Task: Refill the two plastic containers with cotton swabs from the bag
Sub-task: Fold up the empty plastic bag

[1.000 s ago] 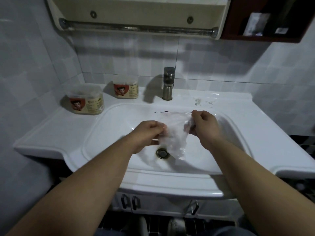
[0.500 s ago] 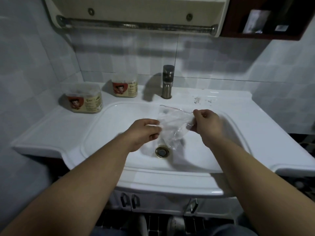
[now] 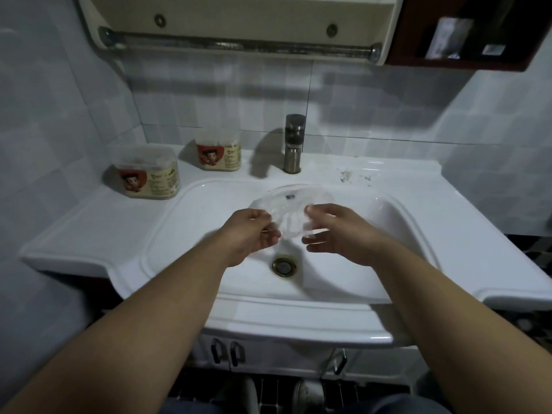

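Here, the clear crumpled plastic bag (image 3: pixel 287 211) hangs in the air above the middle of the white ceramic sink basin (image 3: pixel 206 234), stretched between your two hands. It is thin, see-through film, wrinkled all over, and its upper edge bows into a shallow arc with a small dark mark just under the top. The film is blurred, so what it holds cannot be told.

Your left hand (image 3: pixel 248 234) has its fingers curled, and thumb and fingertips pinch the bag's left edge. Your right hand (image 3: pixel 337 231) is spread wide, fingers nearly straight above and thumb held apart below, with the bag's right side reaching in between them; whether they press on the film cannot be told.

Directly below the bag sits the round brass drain ring (image 3: pixel 283 265) at the basin's bottom. On the ledge at the back left stand both task containers, well apart from the bag: a squat clear plastic tub with a red-and-cream label (image 3: pixel 149 174) near the corner, and a second labelled clear tub (image 3: pixel 219 153) further back, close to the wall. Pale contents show faintly through their upper parts.

The brushed metal tap (image 3: pixel 294 144) rises behind the basin, just right of the second tub. Some pale flecks (image 3: pixel 346 176) lie on the ledge to the tap's right. Above runs a grey metal towel rail (image 3: pixel 239 46), beside a dark red wall shelf (image 3: pixel 466 59).
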